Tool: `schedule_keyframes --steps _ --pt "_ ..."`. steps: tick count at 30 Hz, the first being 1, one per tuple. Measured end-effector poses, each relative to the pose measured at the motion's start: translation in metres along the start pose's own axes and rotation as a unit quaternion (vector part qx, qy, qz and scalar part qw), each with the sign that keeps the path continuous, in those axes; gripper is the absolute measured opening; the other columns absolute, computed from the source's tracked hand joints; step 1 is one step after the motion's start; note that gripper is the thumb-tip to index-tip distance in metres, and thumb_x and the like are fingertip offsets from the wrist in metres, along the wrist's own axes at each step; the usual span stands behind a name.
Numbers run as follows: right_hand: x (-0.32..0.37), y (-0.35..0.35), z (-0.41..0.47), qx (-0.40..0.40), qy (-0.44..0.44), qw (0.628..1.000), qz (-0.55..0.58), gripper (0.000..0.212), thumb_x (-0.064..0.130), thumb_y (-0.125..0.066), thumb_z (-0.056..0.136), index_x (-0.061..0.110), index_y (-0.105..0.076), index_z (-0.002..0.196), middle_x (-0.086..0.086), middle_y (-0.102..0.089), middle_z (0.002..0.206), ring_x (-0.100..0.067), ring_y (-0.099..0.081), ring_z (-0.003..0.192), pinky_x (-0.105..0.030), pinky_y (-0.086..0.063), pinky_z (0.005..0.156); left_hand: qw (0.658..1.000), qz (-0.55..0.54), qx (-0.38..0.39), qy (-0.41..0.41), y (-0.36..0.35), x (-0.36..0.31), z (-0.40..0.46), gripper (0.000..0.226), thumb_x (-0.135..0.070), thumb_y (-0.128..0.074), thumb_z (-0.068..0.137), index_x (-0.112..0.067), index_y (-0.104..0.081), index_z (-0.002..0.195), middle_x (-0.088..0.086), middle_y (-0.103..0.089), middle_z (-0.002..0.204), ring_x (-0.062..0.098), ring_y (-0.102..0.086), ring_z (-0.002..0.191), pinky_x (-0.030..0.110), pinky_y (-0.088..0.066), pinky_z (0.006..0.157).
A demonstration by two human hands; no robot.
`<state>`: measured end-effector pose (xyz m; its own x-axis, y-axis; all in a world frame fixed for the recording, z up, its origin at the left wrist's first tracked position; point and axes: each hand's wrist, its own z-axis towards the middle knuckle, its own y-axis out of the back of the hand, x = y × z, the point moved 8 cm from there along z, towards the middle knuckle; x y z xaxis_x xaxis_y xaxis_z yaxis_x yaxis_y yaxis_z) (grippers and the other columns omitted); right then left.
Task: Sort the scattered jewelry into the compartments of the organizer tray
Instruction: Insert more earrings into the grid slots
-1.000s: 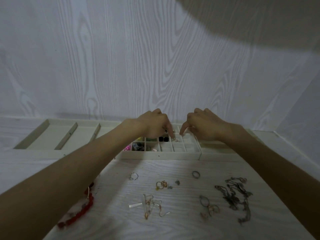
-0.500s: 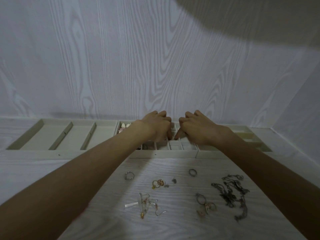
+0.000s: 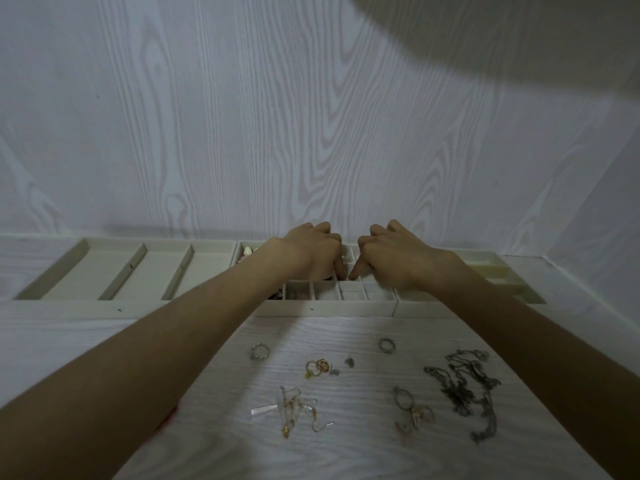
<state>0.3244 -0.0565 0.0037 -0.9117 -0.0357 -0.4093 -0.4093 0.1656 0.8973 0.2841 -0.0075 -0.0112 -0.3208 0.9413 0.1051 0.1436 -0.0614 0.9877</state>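
Beyond my fingertips I see a wall with pale wood-grain print, and a large soft shadow crossing its upper right. Under my wrists lies a table in the same whitish grain. To the right, a second wall meets the first.

Both arms reach forward; left hand and right hand curled knuckles-up, fingertips seemingly pinching

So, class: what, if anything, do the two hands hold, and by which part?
Cannot be told. The left hand and right hand meet fingertip to fingertip over a small compartment of the organizer tray; whatever lies between them is too small to identify.
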Motion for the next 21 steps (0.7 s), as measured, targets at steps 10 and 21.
schedule_keyframes --steps 10,21 --pt "-0.0053 0.0081 0.0000 -0.035 0.000 0.999 0.026 0.049 0.007 -0.044 0.093 0.044 -0.058 0.122 0.008 -0.041 0.090 -0.010 -0.028 0.088 -0.027 -0.018 0.078 0.999 -0.031 -0.024 0.012 0.0065 0.0016 0.0043 0.037 -0.015 -0.045 0.095 -0.039 -0.068 0.111 -0.006 -0.055 0.122 0.016 -0.040 0.110 0.026 -0.032 0.080" --pt "-0.0067 0.0056 -0.0012 -0.018 -0.005 1.000 0.019 0.048 0.008 -0.046 0.093 0.043 -0.057 0.124 0.010 -0.040 0.093 -0.011 -0.028 0.088 -0.028 -0.018 0.079 1.000 0.003 -0.012 0.017 0.0071 -0.0013 0.0052 0.033 -0.022 -0.043 0.097 -0.032 -0.064 0.120 -0.003 -0.055 0.123 0.019 -0.040 0.111 0.028 -0.032 0.083"
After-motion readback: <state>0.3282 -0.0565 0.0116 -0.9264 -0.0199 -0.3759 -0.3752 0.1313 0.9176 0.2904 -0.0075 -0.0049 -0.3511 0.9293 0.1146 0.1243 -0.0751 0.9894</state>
